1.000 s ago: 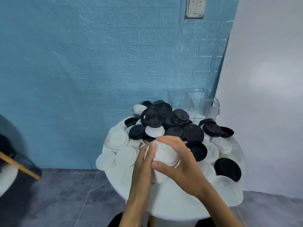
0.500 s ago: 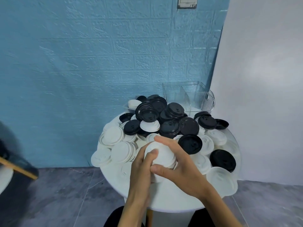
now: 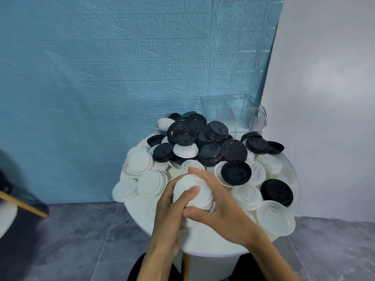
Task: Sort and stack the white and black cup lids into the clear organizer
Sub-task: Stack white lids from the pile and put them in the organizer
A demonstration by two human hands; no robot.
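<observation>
- One round white table stands against a blue brick-pattern wall.
- Loose black lids and white lids are heaped across it.
- Clear organizer sits at the table's far edge.
- Right hand and left hand both grip a stack of white lids above the near edge.
</observation>
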